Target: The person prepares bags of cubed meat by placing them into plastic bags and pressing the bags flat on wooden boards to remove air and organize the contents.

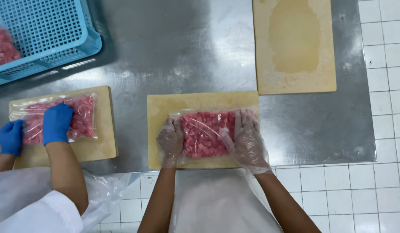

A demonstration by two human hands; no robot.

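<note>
Left hand [170, 142] and right hand [247, 140] lay flat, fingers spread, pressing one bag of pink cubes [205, 133]. Three boards counted; one blue crate [49, 36]; co-worker's two blue gloves on second bag [81, 116].

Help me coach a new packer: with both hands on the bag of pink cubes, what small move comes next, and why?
Probably press and smooth outward. The left hand and right hand lie flat on either end of the clear bag of pink cubes on the cutting board, and the cubes look heaped unevenly in the middle.
</note>
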